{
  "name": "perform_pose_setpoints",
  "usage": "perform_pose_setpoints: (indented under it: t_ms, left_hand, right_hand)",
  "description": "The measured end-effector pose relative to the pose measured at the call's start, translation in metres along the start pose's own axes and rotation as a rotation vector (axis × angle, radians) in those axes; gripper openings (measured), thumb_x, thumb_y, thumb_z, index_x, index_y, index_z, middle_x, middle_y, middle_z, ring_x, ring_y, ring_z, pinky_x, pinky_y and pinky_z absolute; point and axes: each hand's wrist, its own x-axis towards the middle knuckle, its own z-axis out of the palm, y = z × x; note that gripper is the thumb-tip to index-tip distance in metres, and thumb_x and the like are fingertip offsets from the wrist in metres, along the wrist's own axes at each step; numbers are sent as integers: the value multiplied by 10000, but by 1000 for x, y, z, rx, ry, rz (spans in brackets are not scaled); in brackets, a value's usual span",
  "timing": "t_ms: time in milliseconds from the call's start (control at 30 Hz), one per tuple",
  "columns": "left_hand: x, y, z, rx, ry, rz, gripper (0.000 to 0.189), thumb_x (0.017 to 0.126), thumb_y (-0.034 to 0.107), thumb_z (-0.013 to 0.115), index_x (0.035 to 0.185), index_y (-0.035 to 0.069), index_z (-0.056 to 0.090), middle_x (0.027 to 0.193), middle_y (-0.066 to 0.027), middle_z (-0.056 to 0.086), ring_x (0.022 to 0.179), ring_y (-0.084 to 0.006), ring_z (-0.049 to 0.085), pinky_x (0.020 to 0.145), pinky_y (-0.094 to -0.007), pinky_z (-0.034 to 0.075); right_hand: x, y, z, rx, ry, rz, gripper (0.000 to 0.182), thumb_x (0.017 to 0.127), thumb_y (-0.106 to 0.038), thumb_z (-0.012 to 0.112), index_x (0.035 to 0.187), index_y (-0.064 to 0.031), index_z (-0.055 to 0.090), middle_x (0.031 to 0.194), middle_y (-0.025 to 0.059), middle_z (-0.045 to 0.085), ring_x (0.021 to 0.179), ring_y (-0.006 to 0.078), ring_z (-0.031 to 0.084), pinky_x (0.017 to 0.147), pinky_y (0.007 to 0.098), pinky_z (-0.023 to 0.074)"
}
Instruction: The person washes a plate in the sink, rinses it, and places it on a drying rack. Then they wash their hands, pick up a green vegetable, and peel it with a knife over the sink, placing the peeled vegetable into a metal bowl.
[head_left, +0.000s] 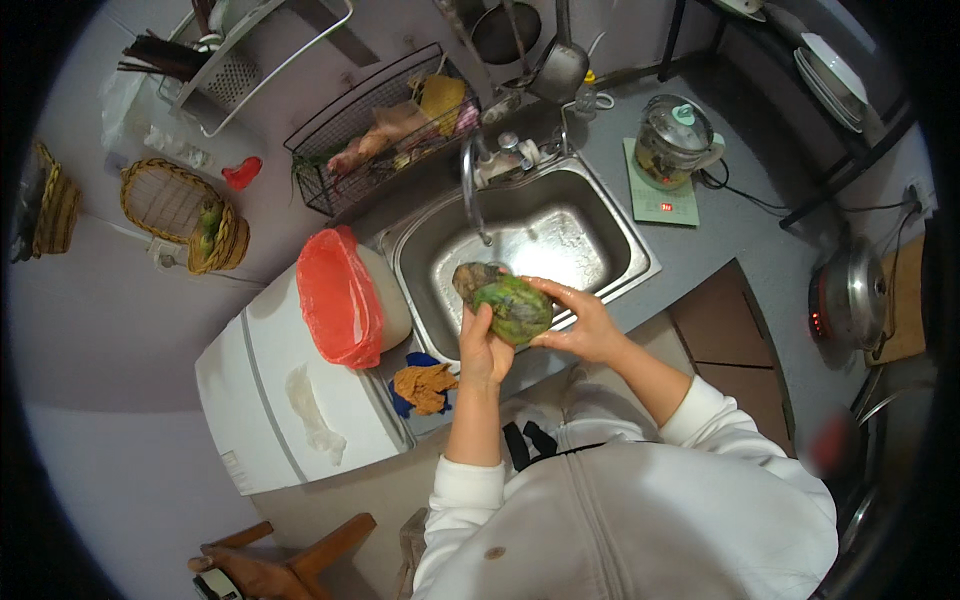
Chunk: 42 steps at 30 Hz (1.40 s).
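Note:
Above the front of the steel sink (541, 225), both hands hold a rounded green vegetable (517, 307) with a rough brown end; its kind I cannot tell. My left hand (486, 349) supports it from below, thumb along the near left side. My right hand (581, 322) has its fingers around the right side. The skin looks wet and has dark patches. A curved metal faucet (470, 187) reaches over the basin behind the vegetable. Whether water runs from it, I cannot tell.
Left of the sink stands a bin lined with a red plastic bag (337, 300). Brown and blue cloths (424, 386) lie by the sink's corner. A glass electric kettle (673, 146) stands at the right. Behind hangs a wire basket (382, 131) of produce.

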Motion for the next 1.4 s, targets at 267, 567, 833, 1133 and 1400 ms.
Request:
perform_pose_setpoints:
  t_ms: [267,567,833,1133,1400]
  left_hand:
    - [-7,-31,-16,22,326,-183,377,883,335,429,1116,41,462,1078,-101,535,1001,-248,539,814,-426,468]
    - [-15,-12,-44,-56,388,-272,411,819,431,511,1083,117,501,1039,-66,557,955,-253,545,798,-450,459]
    - [3,1,-52,-98,429,-332,414,809,439,546,1101,149,498,1070,-46,540,997,-264,517,822,-488,429]
    - [23,-15,-89,-118,528,-546,425,772,405,603,1082,124,529,1087,-62,550,1009,-258,509,861,-444,429]
    - [35,-34,-72,-99,516,-616,422,779,418,588,1077,125,537,1067,-63,558,988,-262,523,840,-439,440]
  right_hand:
    - [-13,19,-20,-114,-167,24,612,688,-227,723,1207,-29,467,1150,154,531,1004,249,554,858,330,434]
    - [43,29,-43,-683,-119,-69,299,756,-250,628,969,-41,620,909,116,630,841,276,598,728,375,463]
    - [35,89,-1,-1456,-241,521,519,767,-331,606,1208,-85,489,1289,143,426,1183,252,417,1023,457,240]
    - [0,107,-4,-1018,-190,579,460,717,-271,624,1121,-62,556,1350,133,344,1299,290,220,1050,539,101]
    - [-30,90,-56,-886,-43,610,433,734,-293,634,1111,-92,563,1286,137,416,1250,280,310,1009,527,217]
